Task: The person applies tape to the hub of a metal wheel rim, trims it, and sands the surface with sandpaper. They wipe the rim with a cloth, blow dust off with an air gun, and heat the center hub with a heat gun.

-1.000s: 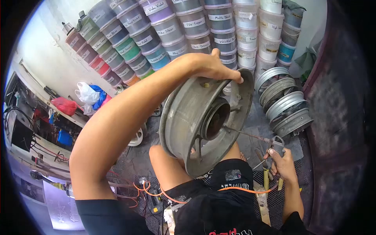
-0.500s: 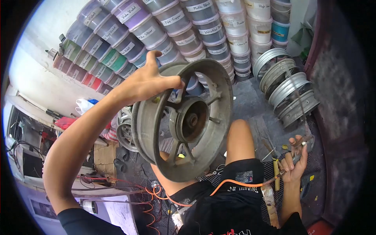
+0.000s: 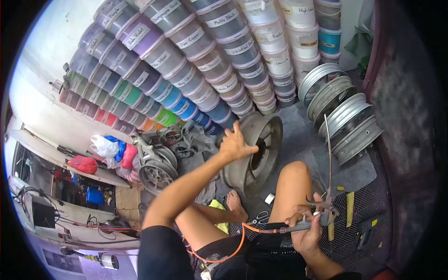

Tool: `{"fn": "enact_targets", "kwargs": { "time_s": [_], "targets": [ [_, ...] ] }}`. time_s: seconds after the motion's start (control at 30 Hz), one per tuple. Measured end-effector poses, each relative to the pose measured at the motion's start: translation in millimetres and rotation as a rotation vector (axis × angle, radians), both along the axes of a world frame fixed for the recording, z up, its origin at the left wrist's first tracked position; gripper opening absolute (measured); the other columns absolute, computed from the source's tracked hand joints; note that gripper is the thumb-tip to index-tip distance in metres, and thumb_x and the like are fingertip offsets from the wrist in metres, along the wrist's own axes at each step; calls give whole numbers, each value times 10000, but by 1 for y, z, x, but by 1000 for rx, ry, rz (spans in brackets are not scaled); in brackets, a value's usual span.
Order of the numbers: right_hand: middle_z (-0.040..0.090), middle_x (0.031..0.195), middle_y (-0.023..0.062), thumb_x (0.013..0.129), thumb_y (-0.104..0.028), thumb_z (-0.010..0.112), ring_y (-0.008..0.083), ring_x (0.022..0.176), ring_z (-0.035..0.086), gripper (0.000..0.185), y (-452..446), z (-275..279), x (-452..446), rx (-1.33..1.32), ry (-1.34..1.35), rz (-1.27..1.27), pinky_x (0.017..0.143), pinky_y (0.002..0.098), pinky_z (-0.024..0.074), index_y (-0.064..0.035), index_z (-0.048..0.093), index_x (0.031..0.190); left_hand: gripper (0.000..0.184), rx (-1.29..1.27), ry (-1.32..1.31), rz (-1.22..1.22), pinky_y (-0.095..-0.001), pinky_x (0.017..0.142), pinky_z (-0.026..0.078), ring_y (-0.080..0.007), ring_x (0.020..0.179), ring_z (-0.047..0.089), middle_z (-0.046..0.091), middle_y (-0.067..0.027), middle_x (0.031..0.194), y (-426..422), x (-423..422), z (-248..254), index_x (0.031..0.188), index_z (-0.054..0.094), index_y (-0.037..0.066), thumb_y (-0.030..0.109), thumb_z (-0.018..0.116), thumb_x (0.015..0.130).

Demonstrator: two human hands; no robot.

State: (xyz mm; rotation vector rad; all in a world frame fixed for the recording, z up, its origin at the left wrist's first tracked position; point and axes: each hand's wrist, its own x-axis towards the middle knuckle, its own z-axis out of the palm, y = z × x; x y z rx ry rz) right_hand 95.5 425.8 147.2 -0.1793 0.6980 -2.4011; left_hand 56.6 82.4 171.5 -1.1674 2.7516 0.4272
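A bare grey spoked wheel rim (image 3: 240,175) stands upright on the floor beyond my legs. In front of it, overlapping its barrel, is my left hand (image 3: 235,145) with thumb and fingers spread; whether it touches the metal is hard to tell. My right hand (image 3: 308,231) is wrapped around an air blow gun (image 3: 298,227) with a long thin nozzle (image 3: 329,158) pointing up and away. An orange air hose (image 3: 242,240) runs from the gun's back end across my lap.
Stacked labelled paint tubs (image 3: 224,46) line the back wall. Several metal rims (image 3: 347,112) lean in a row at right; more wheels (image 3: 158,177) and grey parts (image 3: 191,142) sit at left. Scissors (image 3: 260,218), a yellow cloth (image 3: 218,219) and yellow strips (image 3: 349,210) lie on the floor.
The wheel rim has gone from raised above my lap to the floor farther away. My left hand has moved right and down with fingers spread. My right hand has brought the blow gun inward.
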Motion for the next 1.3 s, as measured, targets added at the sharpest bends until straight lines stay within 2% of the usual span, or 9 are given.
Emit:
{"fn": "enact_targets", "kwargs": {
  "time_s": [0.3,0.5,0.63,0.7,0.8,0.93,1.03,1.13,1.3],
  "targets": [
    [623,1055,201,1029,-428,453,260,937,616,660,7,-37,11,346,265,-9,963,445,454,-20,178,1468,1074,96,93,21,-544,978,459,-500,1191,499,408,-338,1314,40,-20,-112,1424,266,59,481,852,628],
    [568,1015,82,1050,-348,445,151,853,592,529,-37,-20,-2,395,142,-111,749,332,557,-37,302,1453,932,0,258,-145,-542,1004,422,-483,1191,503,489,-334,1291,72,5,-75,1350,428,-48,680,635,806],
    [529,1073,27,1043,-439,429,94,842,570,601,-70,-11,-7,417,156,-104,697,252,530,-52,303,1485,784,1133,221,-513,-413,787,508,-310,913,655,645,-232,1111,96,100,47,1409,384,-23,602,511,954],
    [509,1130,62,1001,-506,494,149,1037,515,688,-92,16,1,467,364,-34,837,284,495,-54,332,1494,525,742,392,-600,-400,686,484,-319,733,661,645,-193,743,108,160,43,1248,520,13,445,593,960],
    [501,1166,98,923,-524,625,152,920,581,824,-104,24,17,288,535,372,701,236,518,3,334,1485,303,315,360,-281,-411,637,476,-371,664,625,605,-176,680,89,243,102,1034,601,43,340,593,974],
    [630,1026,130,819,-106,755,167,724,605,479,-61,26,22,495,1213,392,646,259,528,48,585,1240,286,180,296,151,-450,647,488,-409,737,633,621,-216,734,59,367,149,946,614,17,302,599,963],
    [691,906,136,798,63,656,201,655,650,287,-29,43,38,443,1543,807,645,274,549,31,669,1083,318,191,148,364,-500,711,496,-440,858,650,660,-251,819,27,458,88,968,645,4,318,604,943],
    [649,602,108,791,-85,774,167,484,598,175,-5,25,60,702,1479,954,477,283,449,28,683,693,390,118,-62,421,-506,783,520,-423,906,666,686,-242,890,2,542,-44,969,677,1,381,616,911],
    [680,694,123,851,-10,678,162,592,678,75,7,21,66,875,1379,873,523,274,516,44,701,806,384,269,-447,589,-503,896,527,-386,1056,662,683,-206,1142,6,605,-212,1089,686,28,350,613,892]
  ]
}}
